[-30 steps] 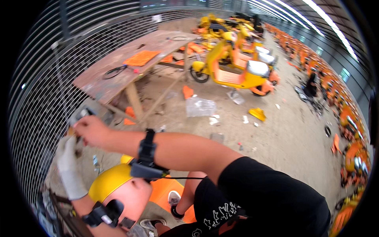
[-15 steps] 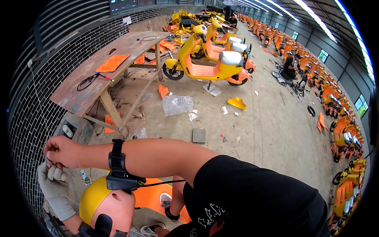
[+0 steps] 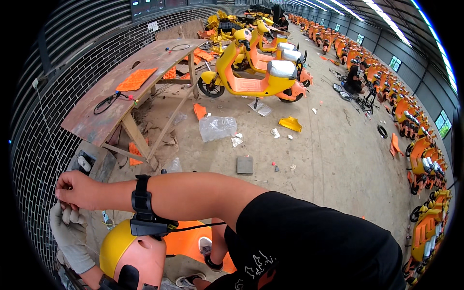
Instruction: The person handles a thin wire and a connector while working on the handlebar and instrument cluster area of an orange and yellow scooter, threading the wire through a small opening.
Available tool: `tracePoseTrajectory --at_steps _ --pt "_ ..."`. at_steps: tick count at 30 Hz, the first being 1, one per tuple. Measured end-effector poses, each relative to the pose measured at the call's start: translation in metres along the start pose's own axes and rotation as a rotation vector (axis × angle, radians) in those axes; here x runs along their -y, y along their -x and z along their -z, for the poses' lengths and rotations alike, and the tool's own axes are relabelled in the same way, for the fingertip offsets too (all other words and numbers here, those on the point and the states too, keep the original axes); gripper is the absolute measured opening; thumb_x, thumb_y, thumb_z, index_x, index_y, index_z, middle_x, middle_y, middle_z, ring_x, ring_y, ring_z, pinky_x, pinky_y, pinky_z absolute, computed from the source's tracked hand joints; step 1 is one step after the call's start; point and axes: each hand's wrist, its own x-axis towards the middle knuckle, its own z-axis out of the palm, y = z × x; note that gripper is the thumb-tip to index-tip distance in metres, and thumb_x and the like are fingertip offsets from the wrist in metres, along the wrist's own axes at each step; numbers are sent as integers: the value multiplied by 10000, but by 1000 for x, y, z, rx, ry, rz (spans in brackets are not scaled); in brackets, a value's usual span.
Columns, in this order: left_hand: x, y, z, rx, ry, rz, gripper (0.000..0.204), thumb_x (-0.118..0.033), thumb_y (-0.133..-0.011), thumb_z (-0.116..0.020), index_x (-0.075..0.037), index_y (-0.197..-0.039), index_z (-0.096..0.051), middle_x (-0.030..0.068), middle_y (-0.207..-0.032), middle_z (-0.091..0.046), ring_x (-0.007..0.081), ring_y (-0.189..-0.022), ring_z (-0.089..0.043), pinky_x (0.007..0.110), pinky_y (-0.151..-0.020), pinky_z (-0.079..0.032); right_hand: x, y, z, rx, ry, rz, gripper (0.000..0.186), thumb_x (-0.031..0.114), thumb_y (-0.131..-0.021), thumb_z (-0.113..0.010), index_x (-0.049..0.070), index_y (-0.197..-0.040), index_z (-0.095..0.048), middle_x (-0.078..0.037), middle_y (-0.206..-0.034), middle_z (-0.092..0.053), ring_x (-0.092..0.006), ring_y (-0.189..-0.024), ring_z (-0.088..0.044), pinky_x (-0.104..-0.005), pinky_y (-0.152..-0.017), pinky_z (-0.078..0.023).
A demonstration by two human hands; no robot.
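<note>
My bare right hand (image 3: 77, 189) reaches across to the far left, thumb and fingers pinched together. Just below it, my left hand (image 3: 70, 234) wears a pale work glove, its fingers curled up against the right fingertips. Whatever lies between the two hands is too small to make out. A thin pale cord (image 3: 47, 113) hangs down the brick wall towards them; whether they touch it I cannot tell. Close by the gloved hand is the rounded yellow-and-orange front of a scooter (image 3: 113, 244). Its orange floorboard (image 3: 186, 239) shows under my right arm.
A wooden table (image 3: 79, 116) by the wall bears an orange textured sheet (image 3: 137, 79) and a black cable (image 3: 107, 102). Yellow-and-orange scooters (image 3: 261, 84) stand beyond. Plastic wrap (image 3: 217, 129) and a grey square block (image 3: 244, 165) lie on the floor. Another person (image 3: 355, 79) crouches before long scooter rows.
Both hands have shifted slightly right and down, staying together. The view has tilted a little; nothing else has visibly moved.
</note>
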Motion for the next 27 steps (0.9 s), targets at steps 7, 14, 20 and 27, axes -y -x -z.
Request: tracePoseTrajectory --at_steps 7,14,20,27 --pt "10 -6 6 -43 -253 -162 191 -230 -958 -512 -100 -818 -508 -54 -602 -342 56 -528 -333 221 -493 -357 -6 -1 1 -135 78 0 92 77 -900 -568 -3 -861 -544 -63 -687 -601 -109 -531 -555 -266 -485 -458" --pt "3 -32 44 -141 -1352 -697 200 -177 -954 -536 19 -954 -577 10 -725 -564 76 -641 -493 248 -584 -421 -38 -15 6 -389 338 35 128 69 -796 -634 -19 -724 -573 -150 -693 -638 -213 -632 -633 -366 -575 -500" --pt "2 2 -3 -258 -1704 -579 231 -190 -930 -546 18 -1020 -592 86 -814 -604 127 -700 -539 298 -669 -449 -26 -13 -1 -496 525 -251 176 130 -769 -625 -40 -727 -639 -231 -757 -654 -348 -742 -664 -408 -685 -520" --pt "10 8 -15 -235 -1778 -654 206 -174 -926 -550 20 -981 -594 78 -731 -562 119 -644 -498 296 -620 -425 -26 -12 -4 -557 564 -218 165 124 -767 -624 -37 -740 -646 -236 -776 -654 -352 -770 -662 -417 -707 -520"
